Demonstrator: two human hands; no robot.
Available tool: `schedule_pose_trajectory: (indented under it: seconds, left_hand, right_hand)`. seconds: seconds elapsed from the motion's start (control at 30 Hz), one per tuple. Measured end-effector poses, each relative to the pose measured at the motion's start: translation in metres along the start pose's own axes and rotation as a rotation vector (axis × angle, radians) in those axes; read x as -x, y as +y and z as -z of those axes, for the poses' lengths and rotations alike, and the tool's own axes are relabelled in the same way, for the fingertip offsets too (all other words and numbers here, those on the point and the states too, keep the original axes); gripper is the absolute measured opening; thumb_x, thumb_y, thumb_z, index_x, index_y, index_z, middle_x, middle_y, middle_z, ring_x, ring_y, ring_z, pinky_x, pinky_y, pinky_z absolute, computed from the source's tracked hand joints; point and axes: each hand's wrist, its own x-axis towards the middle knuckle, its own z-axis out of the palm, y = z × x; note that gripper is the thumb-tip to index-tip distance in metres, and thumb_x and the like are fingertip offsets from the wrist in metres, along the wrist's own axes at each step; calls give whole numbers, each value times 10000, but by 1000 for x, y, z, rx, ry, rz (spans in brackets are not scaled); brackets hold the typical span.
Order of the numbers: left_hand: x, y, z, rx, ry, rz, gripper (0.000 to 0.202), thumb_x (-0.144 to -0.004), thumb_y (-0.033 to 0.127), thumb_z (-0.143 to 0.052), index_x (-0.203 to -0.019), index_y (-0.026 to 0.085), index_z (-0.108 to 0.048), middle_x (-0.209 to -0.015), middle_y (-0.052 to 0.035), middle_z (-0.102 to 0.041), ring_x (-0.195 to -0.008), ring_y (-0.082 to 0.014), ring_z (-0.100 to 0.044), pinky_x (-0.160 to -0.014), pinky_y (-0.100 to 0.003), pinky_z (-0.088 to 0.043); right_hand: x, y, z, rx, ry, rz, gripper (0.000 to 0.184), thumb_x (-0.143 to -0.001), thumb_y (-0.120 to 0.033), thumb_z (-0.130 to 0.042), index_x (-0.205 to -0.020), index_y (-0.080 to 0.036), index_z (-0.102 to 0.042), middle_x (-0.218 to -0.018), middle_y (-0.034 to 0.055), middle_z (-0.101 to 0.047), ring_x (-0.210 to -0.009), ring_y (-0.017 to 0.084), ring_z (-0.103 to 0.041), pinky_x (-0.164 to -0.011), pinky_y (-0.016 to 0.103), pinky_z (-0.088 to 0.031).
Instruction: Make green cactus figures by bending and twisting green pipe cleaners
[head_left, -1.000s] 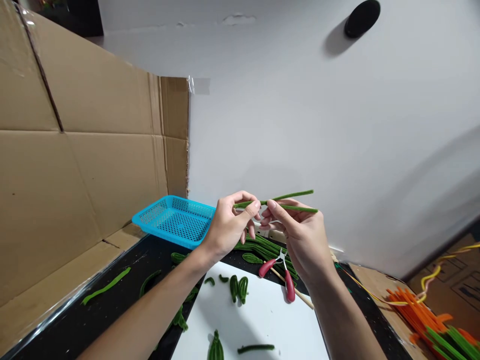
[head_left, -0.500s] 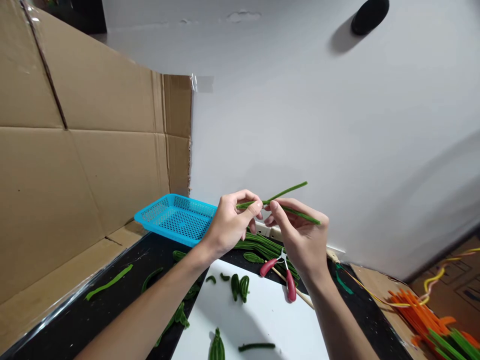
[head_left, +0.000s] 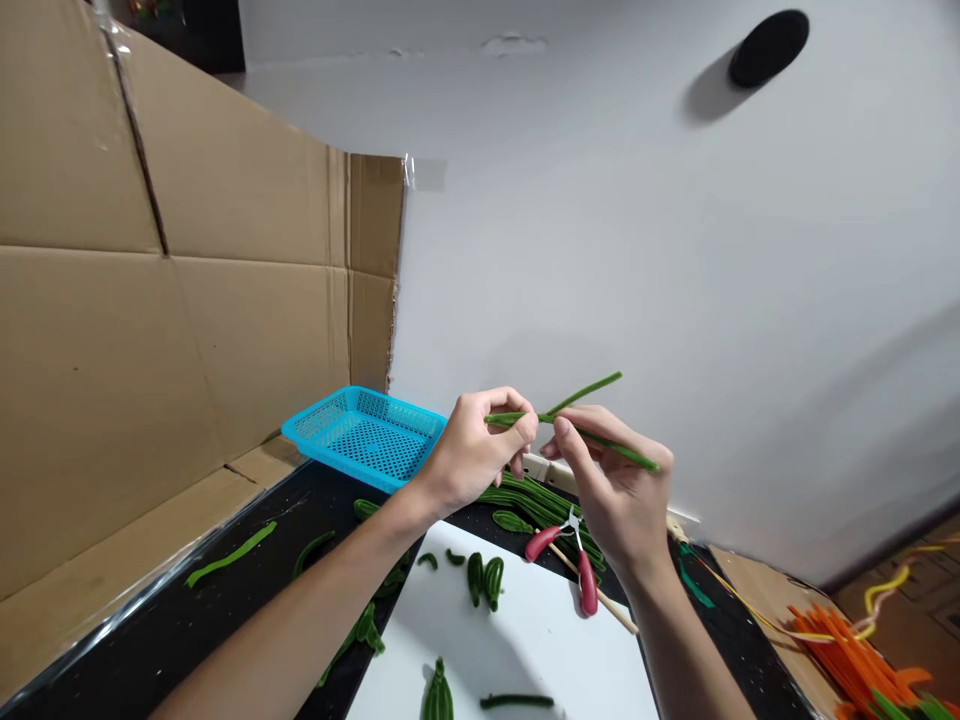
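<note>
Between my two hands, raised above the table, is a green fuzzy pipe cleaner (head_left: 589,391) folded or twisted so that two ends splay to the right. My left hand (head_left: 491,440) pinches its left part between thumb and fingers. My right hand (head_left: 611,470) grips it just to the right, thumb on top, one end lying across the fingers. Below, on a white board (head_left: 517,640), lie small bent green pieces (head_left: 485,580), a leaf-like green bundle (head_left: 438,695) and a short straight green piece (head_left: 517,701). Red-handled pliers (head_left: 587,583) rest at the board's far right edge.
A blue plastic basket (head_left: 360,430) stands at the back left, before a cardboard wall (head_left: 255,200). Long green pipe cleaners (head_left: 540,500) lie behind the board, beside a wooden stick (head_left: 619,617). Orange pipe cleaners (head_left: 855,650) and a yellow wire (head_left: 889,585) are at the right.
The camera view has shifted slightly, so everything sits a little further right. Both hands keep hold of the pipe cleaner, with little visible change in their grip.
</note>
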Motion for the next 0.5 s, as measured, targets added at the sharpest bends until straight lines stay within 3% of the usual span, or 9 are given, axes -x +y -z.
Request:
schedule_pose_trajectory:
  seconds: [0.1,0.23,0.5]
  left_hand:
    - [0,0,1,0,-7,-11,246,-873,365,-752,-867,164,-611,-669,42,-571,-486,-90,-602,-370,-152,-401]
    - [1,7,2,23,-43,-28,218,-892,348,-718,-855,167,-602,-666,41,-568,-493,-93,-612,-373,-155,-401]
    - [1,10,7,41,-58,-49,234,-923,370,-707,-866,170,-600,-636,45,-573,-469,-86,-595,-383,-158,-410]
  right_hand:
    - [-1,1,6,47,-44,35,135,-991,-288,-724,-962,-231,-844,-985,62,-741,-702,160,-700,-637,328,-587]
    - [-3,2,10,-76,-75,-7,128,-983,-301,-744,-967,-254,-862,-1151,83,-775,-695,164,-718,-658,366,-626]
    - [1,-3,4,-191,-8,-66,108,-959,-299,-775,-1006,-261,-865,-1127,77,-784,-699,172,-749,-648,360,-650]
